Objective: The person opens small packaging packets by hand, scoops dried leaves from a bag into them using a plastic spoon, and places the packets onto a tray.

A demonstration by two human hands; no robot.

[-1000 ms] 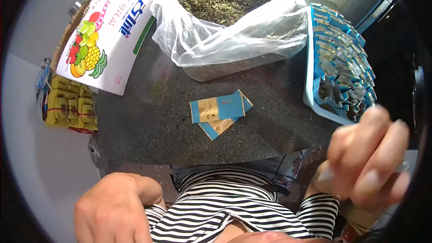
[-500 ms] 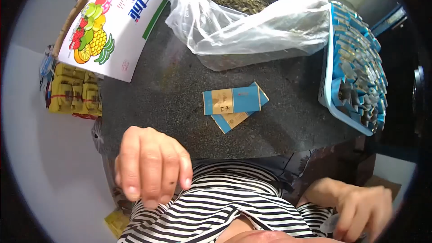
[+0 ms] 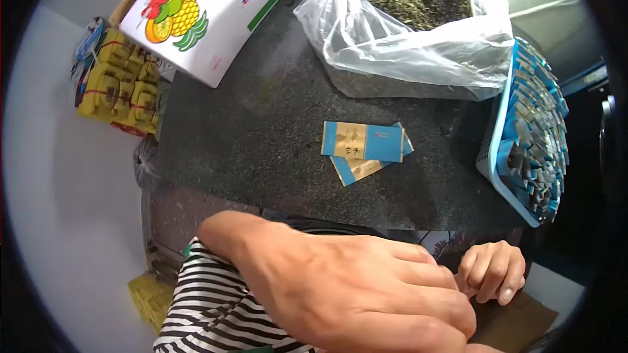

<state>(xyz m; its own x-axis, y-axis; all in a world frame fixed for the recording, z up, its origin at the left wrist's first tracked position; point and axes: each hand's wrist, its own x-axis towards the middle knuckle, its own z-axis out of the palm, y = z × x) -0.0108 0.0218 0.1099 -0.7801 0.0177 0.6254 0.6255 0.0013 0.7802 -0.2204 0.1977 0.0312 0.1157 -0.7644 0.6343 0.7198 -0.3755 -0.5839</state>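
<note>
Head view: The upper packet (image 3: 363, 142) lies flat across the lower packet (image 3: 352, 170), inboard of the near edge of the table (image 3: 242, 150), between its left and right edges. Upper packet: long axis roughly parallel to the near edge. Lower packet: long axis slanted, near end to the left, far end to the right. The bag (image 3: 418, 59) stands beyond both; the basket (image 3: 513, 201) stands at the right edge.

Both packets lie forward of the hands. The left hand (image 3: 353, 287) appears nearer, though its height above the table cannot be judged exactly. Left hand: palm down, knuckles bent, directed rightward; fingertips hidden, grasp cannot be confirmed. Right hand (image 3: 494, 271): off the near edge toward the right corner, fingers curled, partly covered by the left; contents cannot be determined. Neither hand touches a packet.
</note>
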